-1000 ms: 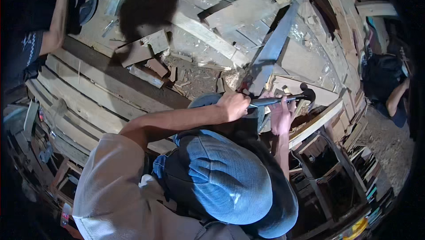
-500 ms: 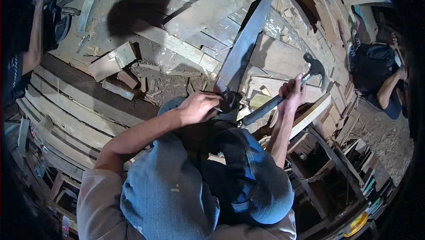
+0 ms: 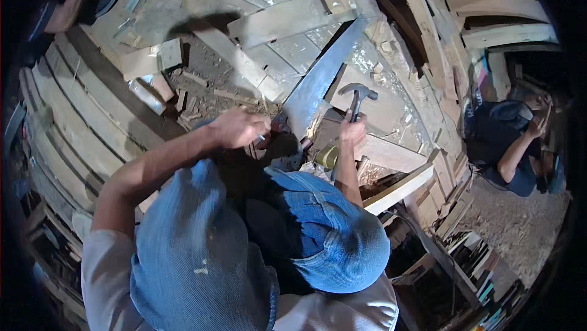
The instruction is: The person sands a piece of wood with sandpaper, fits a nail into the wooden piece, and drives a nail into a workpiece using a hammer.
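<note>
Hammer raised beside a saw blade over a heap of planks

Nearest the camera, a blue denim cloth (image 3: 202, 257) fills the lower middle of the view and hides the person's body, both elbows and whatever lies beneath. Only the forearms come clear of it. The rim of the picture is dark, and the edges of the boards bend there.

The left hand (image 3: 237, 128) lies closed, knuckles up, at the near end of a handsaw (image 3: 318, 83). Its fingers appear curled around something small at the saw's handle, but the handle itself sits in deep shadow and cannot be made out, so what exactly the fingers press on cannot be told.

The right hand (image 3: 351, 132) is wrapped tight around the shaft of a hammer (image 3: 356, 97). The shaft rises straight from the fist, and the metal head stands just above it, close beside the saw blade on its right side. The blade slants up and away from the two hands, lying across pale planks (image 3: 281, 19).

Wood chips (image 3: 205, 86) and offcuts lie beyond the left hand. Far off at the right edge, another person (image 3: 513, 147) in a dark top sits among stacked boards, one arm raised to the head.
</note>
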`<state>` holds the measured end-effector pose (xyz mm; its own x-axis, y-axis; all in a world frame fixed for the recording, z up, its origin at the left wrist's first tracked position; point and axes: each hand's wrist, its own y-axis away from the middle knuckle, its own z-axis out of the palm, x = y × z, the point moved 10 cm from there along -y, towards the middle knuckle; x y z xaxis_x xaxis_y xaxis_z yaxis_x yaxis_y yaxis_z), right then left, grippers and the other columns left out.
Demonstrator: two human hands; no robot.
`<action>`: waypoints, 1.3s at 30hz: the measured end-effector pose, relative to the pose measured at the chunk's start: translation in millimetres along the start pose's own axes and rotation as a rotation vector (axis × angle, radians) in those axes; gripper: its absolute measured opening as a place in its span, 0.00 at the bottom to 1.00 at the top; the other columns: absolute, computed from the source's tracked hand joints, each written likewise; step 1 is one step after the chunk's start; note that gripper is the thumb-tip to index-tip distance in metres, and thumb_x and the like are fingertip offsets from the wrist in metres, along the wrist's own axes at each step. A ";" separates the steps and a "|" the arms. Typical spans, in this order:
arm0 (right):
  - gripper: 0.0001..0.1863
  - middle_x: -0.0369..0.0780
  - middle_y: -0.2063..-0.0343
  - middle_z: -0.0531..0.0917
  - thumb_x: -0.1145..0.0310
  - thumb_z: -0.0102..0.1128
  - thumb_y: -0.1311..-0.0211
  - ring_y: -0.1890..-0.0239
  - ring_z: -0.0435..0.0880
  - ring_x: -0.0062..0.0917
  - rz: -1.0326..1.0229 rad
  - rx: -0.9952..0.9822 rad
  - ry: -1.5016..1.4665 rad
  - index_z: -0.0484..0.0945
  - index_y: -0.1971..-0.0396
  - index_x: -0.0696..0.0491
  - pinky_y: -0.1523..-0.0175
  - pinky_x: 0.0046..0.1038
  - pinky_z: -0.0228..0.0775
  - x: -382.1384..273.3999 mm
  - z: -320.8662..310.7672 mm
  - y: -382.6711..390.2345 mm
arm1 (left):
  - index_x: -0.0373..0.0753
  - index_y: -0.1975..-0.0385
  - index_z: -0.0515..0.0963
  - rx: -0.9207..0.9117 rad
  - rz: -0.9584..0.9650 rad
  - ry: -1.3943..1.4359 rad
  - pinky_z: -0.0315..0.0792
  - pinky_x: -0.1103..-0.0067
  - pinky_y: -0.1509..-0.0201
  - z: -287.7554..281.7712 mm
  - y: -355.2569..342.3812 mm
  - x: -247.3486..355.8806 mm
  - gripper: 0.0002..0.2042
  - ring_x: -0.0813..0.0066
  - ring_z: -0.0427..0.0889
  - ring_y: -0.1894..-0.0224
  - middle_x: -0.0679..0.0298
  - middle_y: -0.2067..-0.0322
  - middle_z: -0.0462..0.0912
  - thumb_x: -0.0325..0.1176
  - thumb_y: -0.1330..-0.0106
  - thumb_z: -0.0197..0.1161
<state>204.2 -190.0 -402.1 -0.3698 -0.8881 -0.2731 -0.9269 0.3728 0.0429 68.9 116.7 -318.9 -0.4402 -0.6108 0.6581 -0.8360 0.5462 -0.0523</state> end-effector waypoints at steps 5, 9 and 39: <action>0.20 0.50 0.70 0.84 0.54 0.65 0.45 0.64 0.83 0.48 -0.039 -0.065 -0.024 0.77 0.61 0.54 0.58 0.46 0.72 1.3 -3.3 -2.8 | 0.45 0.64 0.78 0.115 -0.017 -0.123 0.79 0.68 0.68 -16.9 2.6 -6.1 0.11 0.61 0.83 0.66 0.64 0.64 0.81 0.27 0.48 0.57; 0.19 0.47 0.68 0.85 0.55 0.64 0.45 0.61 0.84 0.45 -0.088 0.028 -0.222 0.78 0.60 0.54 0.54 0.41 0.73 18.0 -43.2 -31.8 | 0.42 0.66 0.81 0.257 0.051 0.010 0.79 0.74 0.63 -94.7 -14.3 4.5 0.14 0.64 0.85 0.65 0.61 0.66 0.84 0.21 0.53 0.59; 0.11 0.43 0.77 0.81 0.69 0.61 0.48 0.75 0.80 0.31 -0.224 -0.197 -0.058 0.78 0.68 0.61 0.68 0.32 0.71 -40.1 -12.7 109.1 | 0.45 0.85 0.55 1.078 -0.055 0.689 0.70 0.88 0.80 -361.2 85.1 85.8 0.23 0.78 0.84 0.69 0.55 0.70 0.84 0.31 0.33 0.63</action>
<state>117.1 -117.1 -374.3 -0.1558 -0.9232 -0.3513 -0.9816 0.1050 0.1594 78.3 317.9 4.4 -0.4076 -0.0195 0.9130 -0.8311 -0.4063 -0.3797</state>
